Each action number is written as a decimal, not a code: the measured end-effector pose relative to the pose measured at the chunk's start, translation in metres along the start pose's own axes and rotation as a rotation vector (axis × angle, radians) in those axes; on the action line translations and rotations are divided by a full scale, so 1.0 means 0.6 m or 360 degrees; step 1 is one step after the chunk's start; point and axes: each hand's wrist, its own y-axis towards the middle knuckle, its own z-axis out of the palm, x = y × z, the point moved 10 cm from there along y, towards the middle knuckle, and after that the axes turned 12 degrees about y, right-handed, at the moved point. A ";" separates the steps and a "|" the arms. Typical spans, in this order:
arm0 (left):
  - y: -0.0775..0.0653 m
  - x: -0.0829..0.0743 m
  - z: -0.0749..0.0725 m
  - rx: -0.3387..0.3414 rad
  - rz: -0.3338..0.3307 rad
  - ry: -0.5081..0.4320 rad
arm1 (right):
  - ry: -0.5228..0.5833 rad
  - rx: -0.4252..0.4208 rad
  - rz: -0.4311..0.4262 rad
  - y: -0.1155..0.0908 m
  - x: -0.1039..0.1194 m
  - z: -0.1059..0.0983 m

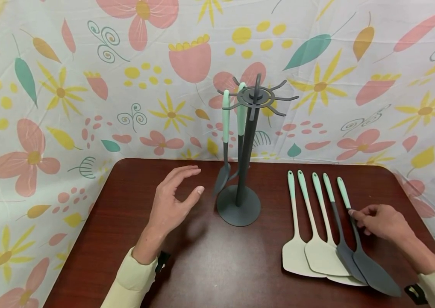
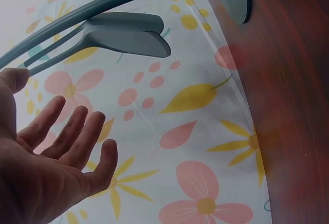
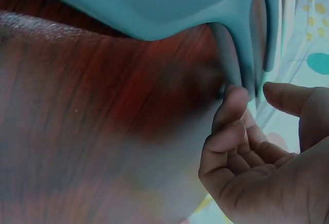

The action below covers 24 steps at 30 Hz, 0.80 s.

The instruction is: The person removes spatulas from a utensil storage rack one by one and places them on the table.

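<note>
Grey rack (image 1: pixel 247 158): two utensils (image 1: pixel 226 124) are hung, five others (image 1: pixel 324 256) are left on the table (image 1: pixel 125 239), the rightmost spatula (image 1: pixel 373 269) is pinched by the right hand (image 1: pixel 384 222), and the left hand (image 1: pixel 171 199), fingers spread, is held empty beside the rack.

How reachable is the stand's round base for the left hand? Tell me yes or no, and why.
Likely yes: the left hand is empty near the round base, with bare table between; the hanging utensils leave its near side free.

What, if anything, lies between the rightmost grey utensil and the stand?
Between the rightmost grey utensil and the stand lie four others: another grey utensil and three cream utensils. Nothing visible stands above them.
</note>
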 end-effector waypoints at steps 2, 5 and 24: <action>0.000 0.000 0.000 0.0000 0.0005 0.0001 | -0.0004 -0.0052 -0.0032 -0.004 0.005 -0.007; 0.000 0.001 -0.001 0.0002 0.0004 0.0009 | -0.0011 -0.0132 -0.0111 -0.012 0.022 -0.019; 0.002 -0.006 -0.007 -0.0007 0.0031 -0.0034 | 0.0405 -0.0602 -0.0604 -0.085 0.183 -0.065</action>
